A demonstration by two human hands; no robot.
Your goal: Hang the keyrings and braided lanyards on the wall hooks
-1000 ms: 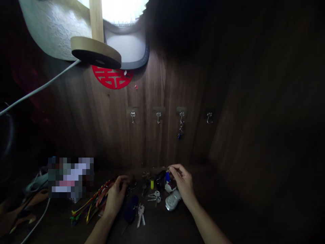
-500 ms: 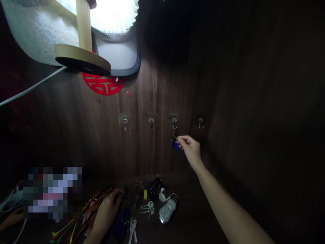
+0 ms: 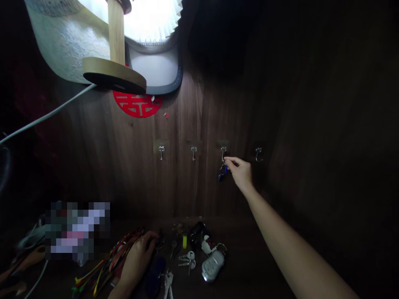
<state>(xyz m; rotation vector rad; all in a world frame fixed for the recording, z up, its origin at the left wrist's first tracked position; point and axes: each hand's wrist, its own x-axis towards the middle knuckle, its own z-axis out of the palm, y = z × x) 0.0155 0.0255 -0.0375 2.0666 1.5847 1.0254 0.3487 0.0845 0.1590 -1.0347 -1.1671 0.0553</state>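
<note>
A: What kind of place is this?

B: Dim. A dark wood-grain wall [image 3: 187,187] faces the person, lit mostly from the upper left by a lamp [image 3: 115,74] with a round wooden base and a glowing pleated shade. A grey cap [image 3: 152,68] is just behind it, and a red cut-out [image 3: 140,109] shows below.

A: And lower on the wall?

B: Four metal hooks [image 3: 193,153] in a row. The right hand [image 3: 241,172] is up at the third hook from the left [image 3: 223,152], thumb and forefinger pinched narrow on the ring of a blue tag [image 3: 225,170].

A: Is that ring on the hook?

B: I can't tell; the fingertips cover it. Another blue tag hangs right beside it, just below the hook.

A: What about the worktop [image 3: 246,270]?

B: Dark wood, fading into shadow on the right. A silver remote [image 3: 213,265], loose keys [image 3: 188,259] and a yellow tag [image 3: 185,241] lie near its middle.

A: The other hand?

B: The left hand [image 3: 139,253] is low, fingers bent, beside a bundle of coloured cords [image 3: 93,278]. Whether they grip anything, I can't tell. Farther left is a blurred-out item [image 3: 77,228].
</note>
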